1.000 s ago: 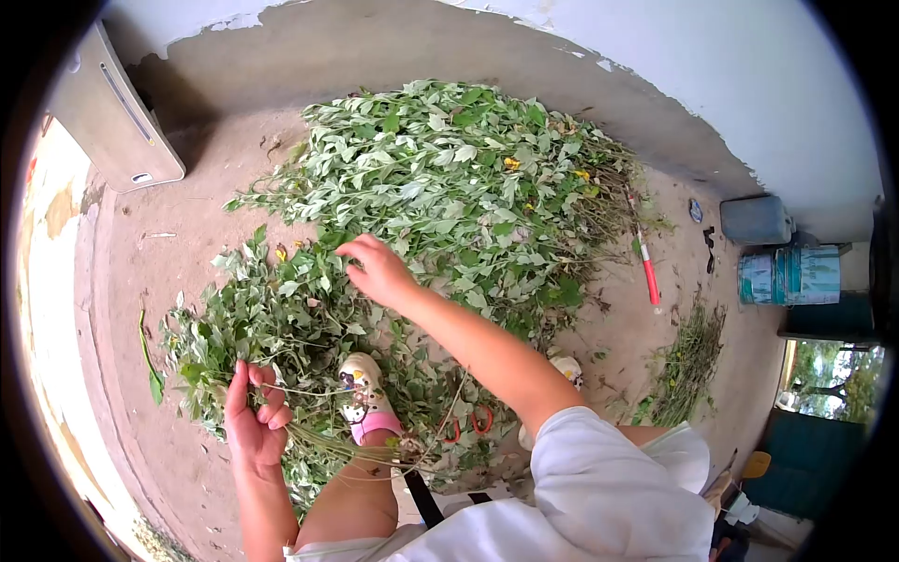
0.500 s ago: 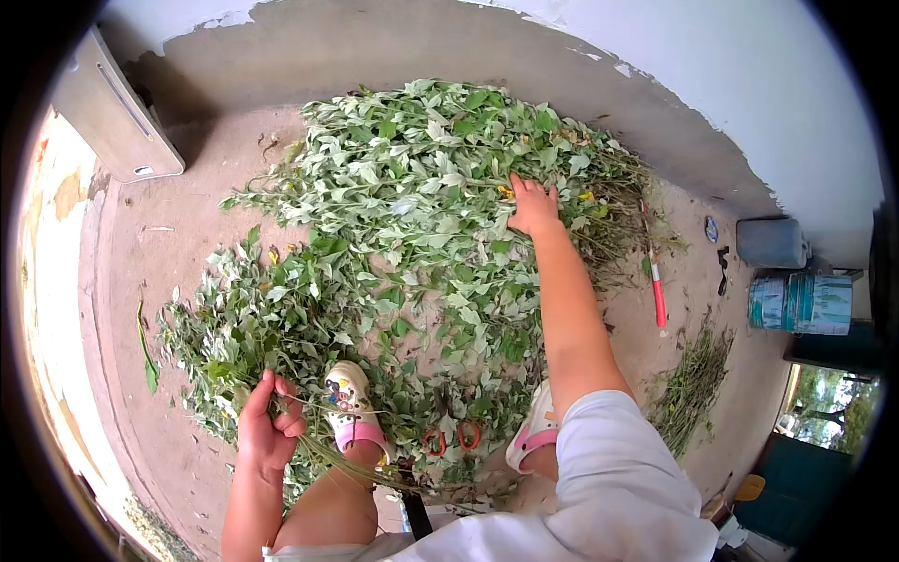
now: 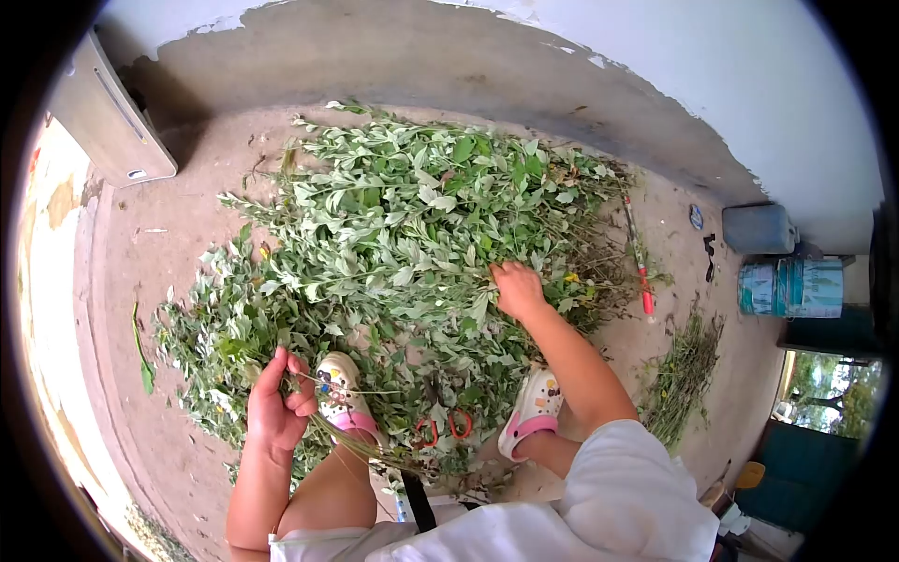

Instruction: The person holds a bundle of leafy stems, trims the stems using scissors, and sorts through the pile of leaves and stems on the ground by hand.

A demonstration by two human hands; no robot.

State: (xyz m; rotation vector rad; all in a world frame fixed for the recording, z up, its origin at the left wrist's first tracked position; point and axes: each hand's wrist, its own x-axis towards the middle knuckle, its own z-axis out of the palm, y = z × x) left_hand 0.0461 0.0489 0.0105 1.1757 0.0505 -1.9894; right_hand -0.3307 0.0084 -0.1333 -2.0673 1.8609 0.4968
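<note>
My left hand [image 3: 281, 401] is closed around a bunch of leafy stems [image 3: 379, 451], beside my left clog. The bare stem ends point toward my lap. My right hand [image 3: 518, 290] has its fingers closed on leafy stems [image 3: 473, 298] at the near side of the large pile of cut leafy plants [image 3: 403, 201]. Leaves partly cover its fingertips. Scissors with orange handles [image 3: 456, 424] lie on the leaves between my feet, their blades partly hidden.
White and pink clogs [image 3: 538, 403] are on my feet. To the right lie a red-handled tool [image 3: 646, 290] and a heap of thin stems [image 3: 688, 379]. A blue-grey container [image 3: 757, 229] and a paint-stained bucket [image 3: 791, 288] stand by the wall [image 3: 449, 70].
My right hand has come nearer from the middle of the pile, closing on stems and drawing them toward me. My left hand keeps its bunch, almost unmoved. The view has shifted slightly.
</note>
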